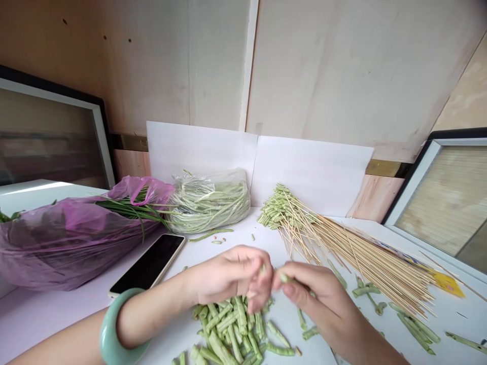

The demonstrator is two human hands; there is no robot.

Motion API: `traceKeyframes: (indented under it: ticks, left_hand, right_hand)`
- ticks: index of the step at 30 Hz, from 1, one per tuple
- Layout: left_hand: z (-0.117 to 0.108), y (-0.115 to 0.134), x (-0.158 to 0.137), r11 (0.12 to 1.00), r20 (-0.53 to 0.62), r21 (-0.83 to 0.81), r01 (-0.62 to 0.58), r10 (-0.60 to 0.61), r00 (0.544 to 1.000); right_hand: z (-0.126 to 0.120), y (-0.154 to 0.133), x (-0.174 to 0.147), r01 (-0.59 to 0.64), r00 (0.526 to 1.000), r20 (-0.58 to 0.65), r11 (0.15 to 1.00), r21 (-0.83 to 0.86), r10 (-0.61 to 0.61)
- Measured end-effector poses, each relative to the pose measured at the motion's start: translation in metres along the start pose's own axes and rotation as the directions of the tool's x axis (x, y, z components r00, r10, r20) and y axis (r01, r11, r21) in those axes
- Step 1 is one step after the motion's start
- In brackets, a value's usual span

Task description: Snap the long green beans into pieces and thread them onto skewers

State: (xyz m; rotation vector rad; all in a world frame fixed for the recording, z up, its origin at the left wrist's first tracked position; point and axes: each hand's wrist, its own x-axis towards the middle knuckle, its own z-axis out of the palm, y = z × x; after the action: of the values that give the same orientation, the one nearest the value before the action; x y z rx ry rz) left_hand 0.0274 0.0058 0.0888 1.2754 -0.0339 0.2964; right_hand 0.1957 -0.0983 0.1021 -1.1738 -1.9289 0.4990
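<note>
Nearest my camera, cut beans (pixel 224 334) lie heaped on the white table (pixel 234 238). Just above them I have the left hand (pixel 239 271), its blurred fingers curled and pinching a green bit (pixel 262 268), beside the right hand (pixel 314 291), thumb and forefinger pinching a bean piece (pixel 283 277). Beyond, I see a phone (pixel 149 264) leftward, skewers (pixel 365 253) rightward, then a clear bag (pixel 213 200) by the white boards (pixel 312 175).

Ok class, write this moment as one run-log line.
left hand: holds bean piece; right hand: holds bean piece; cut beans: piled below; skewers: right
</note>
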Motion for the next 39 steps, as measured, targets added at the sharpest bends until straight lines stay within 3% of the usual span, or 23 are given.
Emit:
traceKeyframes:
  ticks: [4,7,10,17,22,29,33,36,39]
  left_hand:
    - [-0.011,-0.010,0.007,0.988,-0.272,-0.151,0.010,-0.051,0.961]
    - [-0.018,-0.013,0.010,0.996,-0.408,-0.072,0.056,-0.080,0.909]
    - [-0.020,-0.015,0.010,0.990,-0.456,0.017,0.143,-0.120,0.882]
    - [-0.015,-0.020,0.008,0.946,-0.305,0.143,0.292,-0.239,0.922]
    - [-0.012,-0.025,0.006,0.908,-0.327,0.282,0.311,-0.214,0.921]
    - [-0.006,-0.019,0.004,0.851,-0.281,0.467,0.239,-0.113,0.953]
    - [-0.005,-0.014,0.003,0.872,-0.262,0.444,0.207,-0.095,0.960]
    - [-0.009,-0.008,0.000,0.849,-0.239,0.459,0.260,-0.164,0.957]
    - [-0.014,0.001,-0.003,0.795,-0.061,0.534,0.288,-0.303,0.951]
  right_hand:
    - [0.003,0.022,0.005,-0.043,0.999,-0.036,0.991,-0.129,0.038]
    - [0.007,0.040,0.005,0.033,0.997,-0.061,0.958,-0.283,-0.053]
    - [0.010,0.049,0.005,0.095,0.990,-0.065,0.934,-0.345,-0.125]
    - [0.017,0.049,0.006,0.025,0.993,-0.102,0.968,-0.249,-0.052]
    - [0.024,0.056,0.005,0.039,0.987,-0.143,0.976,-0.215,-0.071]
    - [0.023,0.062,0.004,0.038,0.974,-0.206,0.967,-0.254,-0.092]
    - [0.014,0.057,0.006,-0.012,0.994,-0.109,0.950,-0.312,-0.023]
    - [0.010,0.049,0.006,0.025,1.000,0.019,0.948,-0.317,-0.021]
    - [0.011,0.034,0.004,0.045,0.976,0.217,0.983,-0.176,-0.006]
